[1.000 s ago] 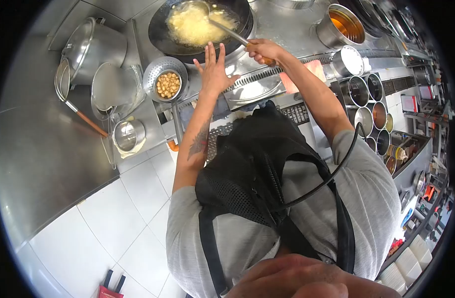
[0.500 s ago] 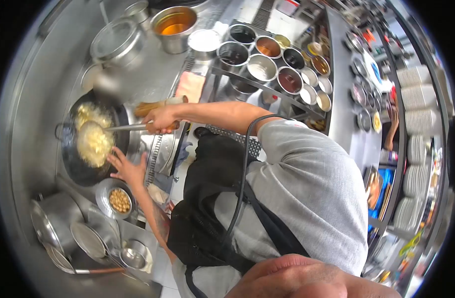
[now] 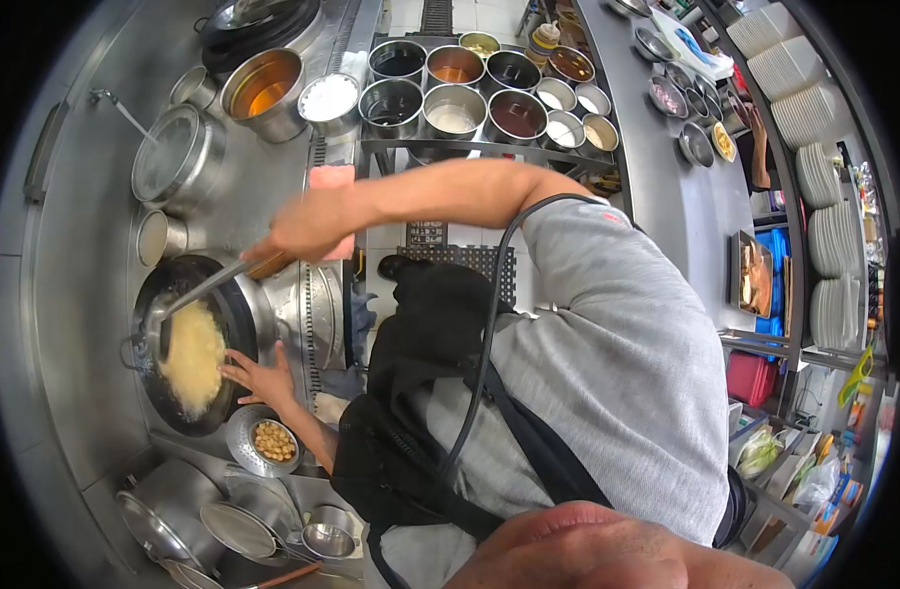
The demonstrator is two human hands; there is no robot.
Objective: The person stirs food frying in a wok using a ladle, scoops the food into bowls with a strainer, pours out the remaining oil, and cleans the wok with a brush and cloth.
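Ladle [image 3: 202, 292] is resting clamped in right hand [image 3: 317, 224]; I am observing left hand [image 3: 265, 382] holding fingers spread at wok [image 3: 237, 319] edge, contact unclear; shelf packets [image 3: 846, 494] are appearing illegible.

Restaurant kitchen: wok [image 3: 238, 316], stacked plates [image 3: 831, 240].

On my feed I make out a short-sleeved grey shirt [image 3: 627, 344] with a small reddish mark [image 3: 615, 218] on its right sleeve [image 3: 572, 236], a broad black strap [image 3: 543, 452], a thin black cable [image 3: 510, 236] curving down from that sleeve, black clothing [image 3: 410, 353] to the left and a dark shoe [image 3: 399, 267].
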